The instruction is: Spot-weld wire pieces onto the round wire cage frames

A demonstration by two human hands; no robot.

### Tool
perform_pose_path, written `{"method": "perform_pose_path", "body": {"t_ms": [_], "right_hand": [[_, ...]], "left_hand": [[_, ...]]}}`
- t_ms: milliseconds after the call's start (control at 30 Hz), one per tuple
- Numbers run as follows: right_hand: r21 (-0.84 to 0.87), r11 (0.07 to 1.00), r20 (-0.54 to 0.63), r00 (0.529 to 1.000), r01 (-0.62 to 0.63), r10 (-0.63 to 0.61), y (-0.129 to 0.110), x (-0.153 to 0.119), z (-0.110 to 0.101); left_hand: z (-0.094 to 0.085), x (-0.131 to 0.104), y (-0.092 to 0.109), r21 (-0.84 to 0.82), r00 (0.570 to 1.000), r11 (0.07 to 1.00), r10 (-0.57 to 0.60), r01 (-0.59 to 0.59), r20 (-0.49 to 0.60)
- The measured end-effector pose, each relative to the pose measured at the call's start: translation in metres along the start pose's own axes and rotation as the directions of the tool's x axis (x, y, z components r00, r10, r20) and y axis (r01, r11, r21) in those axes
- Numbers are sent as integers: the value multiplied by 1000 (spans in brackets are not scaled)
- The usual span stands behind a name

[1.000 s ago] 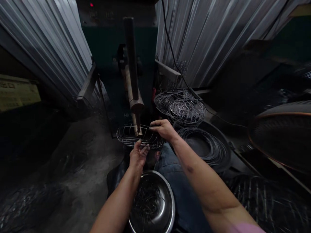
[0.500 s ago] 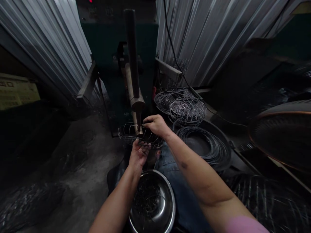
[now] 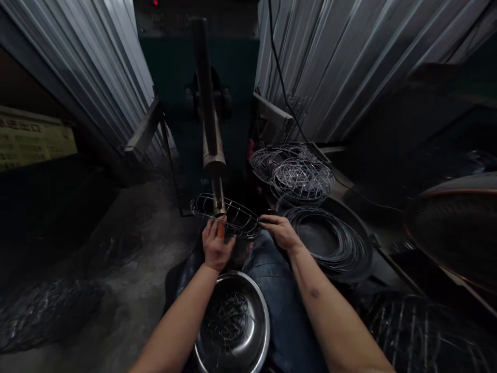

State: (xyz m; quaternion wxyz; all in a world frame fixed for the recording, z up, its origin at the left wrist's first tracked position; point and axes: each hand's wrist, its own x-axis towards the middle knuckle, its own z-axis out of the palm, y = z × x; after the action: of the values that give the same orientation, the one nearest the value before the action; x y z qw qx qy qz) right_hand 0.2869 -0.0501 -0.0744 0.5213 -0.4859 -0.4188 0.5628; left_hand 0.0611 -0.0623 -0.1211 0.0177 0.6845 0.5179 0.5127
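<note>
An oval wire basket (image 3: 236,216) sits around the lower electrode arm (image 3: 218,199) of a green machine (image 3: 166,67). My left hand (image 3: 217,247) is at the basket's near rim, just below the arm's tip, with an orange band on one finger; its fingertips are partly against the wire. My right hand (image 3: 282,231) pinches the basket's right end between thumb and fingers. Above the basket, the upper rod (image 3: 205,88) slants down to a thick cylinder (image 3: 215,160). Below my left hand, a steel bowl (image 3: 258,331) holds many short bent wire pieces (image 3: 229,318).
To the right are stacked round wire grids (image 3: 303,178) and a dark pan (image 3: 361,228) with wire rings (image 3: 341,243). A copper-rimmed round object (image 3: 458,194) stands further right. A yellow sign (image 3: 34,140) is at the left. A cable (image 3: 281,83) hangs behind.
My right hand has moved right, from beside the electrode tip to the basket's right end. My left hand has turned over at the near rim. The upper rod looks lifted off the lower arm.
</note>
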Motion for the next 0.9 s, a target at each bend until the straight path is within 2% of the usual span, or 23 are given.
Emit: {"method": "perform_pose_path", "body": {"t_ms": [67,167,333,567,800,900], "right_hand": [[7,1000,-51,998,28,-28,1,-3,8],[-52,997,-35,997,65,-67,-8,-8,18],[-144,982,15,993,121,-120,-24,-5,30],[-104,989,25,994,105,-102,-27,13,43],[-21,1000,12,1000,10,-10,-33,8,48],[-14,1000,-15,1000,17,-17,-38,4,50]], "left_hand": [[10,0,-2,114,993,988,108,-103,-39],[11,0,-2,116,982,981,167,-156,-86],[3,2,-3,54,984,993,111,-104,-141],[9,10,-16,-2,993,999,47,-47,-111],[6,7,-14,-27,998,1000,3,-5,-58],[4,4,-13,-57,999,998,-27,25,-38]]}}
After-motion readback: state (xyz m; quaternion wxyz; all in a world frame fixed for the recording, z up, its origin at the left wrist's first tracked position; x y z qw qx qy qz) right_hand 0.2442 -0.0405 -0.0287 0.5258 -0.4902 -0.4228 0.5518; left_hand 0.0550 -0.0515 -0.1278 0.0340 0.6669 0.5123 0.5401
